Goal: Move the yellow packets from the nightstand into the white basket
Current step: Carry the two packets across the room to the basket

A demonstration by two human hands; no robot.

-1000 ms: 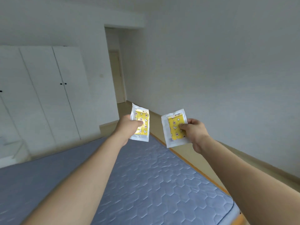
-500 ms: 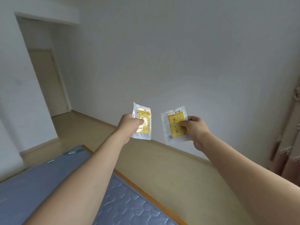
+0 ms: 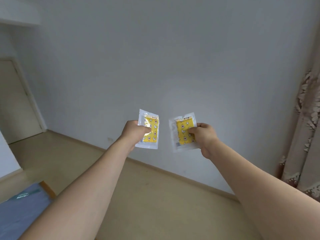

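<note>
**Two yellow packets held in the air, one in each hand**

The left packet (image 3: 150, 130), yellow with a small printed pattern inside a clear wrapper, stood nearly upright in the air, pinched along its left edge by the left hand (image 3: 134, 131), whose thumb lay across the front of the packet. The right packet (image 3: 183, 133), of the same kind, was tilted a little and was gripped at its right edge by the right hand (image 3: 204, 135), thumb on the front and curled fingers behind. The two packets were near each other but apart, with a gap of bare wall showing between them. Both arms reached forward from the lower corners of the view.

Behind the packets rose a plain white wall (image 3: 173, 58), meeting a beige floor (image 3: 147, 196) along a skirting board. A closed door (image 3: 15, 101) stood at the far left. A patterned curtain (image 3: 306, 127) hung at the right edge. A corner of a blue mattress (image 3: 19, 210) on a wooden frame showed at the lower left.
</note>
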